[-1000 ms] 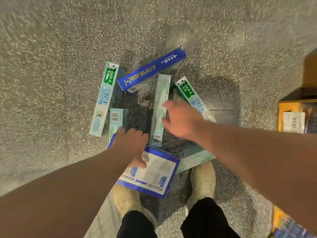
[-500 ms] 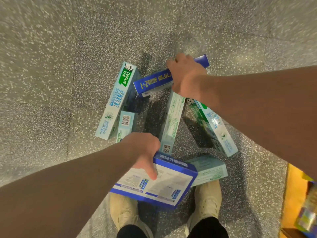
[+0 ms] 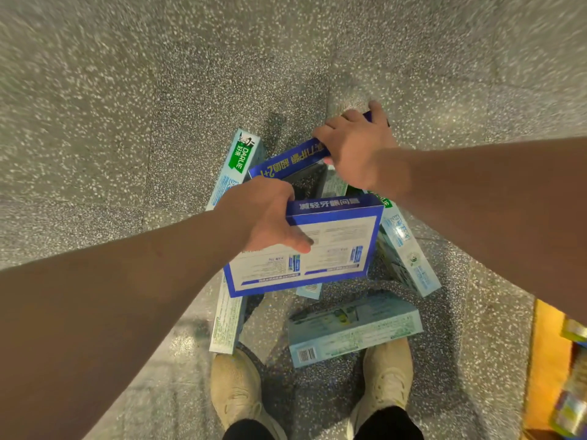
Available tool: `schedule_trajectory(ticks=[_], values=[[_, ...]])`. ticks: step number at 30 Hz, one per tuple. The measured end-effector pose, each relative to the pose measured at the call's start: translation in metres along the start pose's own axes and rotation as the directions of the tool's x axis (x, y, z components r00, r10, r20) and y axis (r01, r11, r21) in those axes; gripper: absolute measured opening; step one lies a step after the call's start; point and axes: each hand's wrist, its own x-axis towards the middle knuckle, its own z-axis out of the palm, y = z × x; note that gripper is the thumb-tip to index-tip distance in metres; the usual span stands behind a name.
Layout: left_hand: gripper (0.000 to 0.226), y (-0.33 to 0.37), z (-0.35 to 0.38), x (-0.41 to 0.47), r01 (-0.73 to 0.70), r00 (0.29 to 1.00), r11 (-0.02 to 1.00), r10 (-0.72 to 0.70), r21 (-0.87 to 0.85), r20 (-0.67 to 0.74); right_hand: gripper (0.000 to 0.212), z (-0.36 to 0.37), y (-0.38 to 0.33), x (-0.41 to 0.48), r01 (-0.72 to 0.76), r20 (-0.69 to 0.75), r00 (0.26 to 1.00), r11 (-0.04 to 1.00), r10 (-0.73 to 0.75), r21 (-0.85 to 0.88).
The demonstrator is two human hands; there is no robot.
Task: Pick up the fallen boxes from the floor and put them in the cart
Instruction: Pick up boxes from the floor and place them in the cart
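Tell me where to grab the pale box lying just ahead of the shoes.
Take the pale box at mid-length, from above, pinching across its narrow width: it lies flat and long, and both long edges are exposed at the middle.

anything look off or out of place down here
Yes: strewn at crossed angles on the floor lie the near pale box by the shoes, the right pale box and the left pale box. The left hand grips a blue-and-white box, the right hand a blue box.

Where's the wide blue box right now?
Head view, centre: the wide blue box is gripped by the left hand, over the pale boxes on the floor.
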Motion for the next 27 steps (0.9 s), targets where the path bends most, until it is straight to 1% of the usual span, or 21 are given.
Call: schedule_trajectory(ticks=[3, 6, 8, 10, 11, 12, 13, 14, 16, 18, 20, 23, 25, 26, 27], values=[[0.054, 0.006, -0.01, -0.011, 0.01, 0.999, 1.0, -0.009, 0.026, -0.034, 0.045, -0.025, 0.004, -0.015, 0.021, -0.024, 1.0, 0.998, -0.02, 0.062], [0.053, 0.015, -0.034, -0.025, 0.013, 0.993, 0.989, 0.004, 0.15, -0.116, 0.05, -0.061, 0.008, -0.031, 0.042, 0.007, 0.999, 0.994, -0.043, 0.105], [0.052, 0.022, -0.055, -0.039, 0.022, 0.979, 0.977, 0.022, 0.213, -0.202, 0.047, -0.088, 0.01, -0.041, 0.065, 0.01, 0.998, 0.989, -0.067, 0.136], [0.056, 0.027, -0.076, -0.057, 0.008, 0.932, 0.983, 0.059, 0.183, -0.357, 0.044, -0.119, 0.011, -0.052, 0.076, 0.03, 0.996, 0.982, -0.082, 0.172], [0.054, 0.029, -0.085, -0.066, -0.034, 0.894, 0.982, 0.112, 0.185, -0.434, 0.043, -0.136, 0.012, -0.059, 0.077, 0.042, 0.995, 0.978, -0.087, 0.191], [0.052, 0.031, -0.095, -0.075, -0.066, 0.867, 0.972, 0.167, 0.225, -0.469, 0.043, -0.152, 0.013, -0.066, 0.077, 0.055, 0.994, 0.975, -0.09, 0.208], [0.05, 0.034, -0.106, -0.083, -0.079, 0.864, 0.959, 0.202, 0.273, -0.461, 0.043, -0.168, 0.014, -0.073, 0.078, 0.067, 0.993, 0.972, -0.095, 0.222], [0.049, 0.039, -0.118, -0.093, -0.073, 0.882, 0.947, 0.208, 0.314, -0.422, 0.045, -0.184, 0.015, -0.08, 0.077, 0.079, 0.992, 0.968, -0.098, 0.239], [0.053, 0.049, -0.14, -0.111, -0.028, 0.918, 0.922, 0.177, 0.385, -0.356, 0.048, -0.216, 0.016, -0.095, 0.063, 0.09, 0.992, 0.958, -0.091, 0.281], [0.056, 0.058, -0.159, -0.136, -0.012, 0.93, 0.92, 0.155, 0.392, -0.334, 0.047, -0.25, 0.016, -0.112, 0.049, 0.081, 0.993, 0.942, -0.08, 0.331], [0.06, 0.067, -0.179, -0.168, -0.026, 0.929, 0.933, 0.154, 0.358, -0.335, 0.045, -0.286, 0.012, -0.133, 0.056, 0.065, 0.994, 0.922, -0.087, 0.382], [0.061, 0.08, -0.211, -0.223, -0.046, 0.893, 0.931, 0.202, 0.363, -0.403, 0.046, -0.345, 0.006, -0.167, 0.079, 0.06, 0.992, 0.902, -0.115, 0.424], [0.061, 0.093, -0.243, -0.27, -0.034, 0.88, 0.921, 0.212, 0.388, -0.425, 0.054, -0.397, 0.001, -0.199, 0.089, 0.057, 0.99, 0.879, -0.131, 0.469], [0.062, 0.098, -0.257, -0.294, -0.016, 0.88, 0.917, 0.203, 0.399, -0.43, 0.064, -0.424, -0.002, -0.217, 0.105, 0.06, 0.987, 0.873, -0.151, 0.475], [0.063, 0.102, -0.272, -0.318, -0.004, 0.874, 0.911, 0.203, 0.413, -0.441, 0.08, -0.45, -0.007, -0.234, 0.142, 0.061, 0.981, 0.891, -0.186, 0.431]])
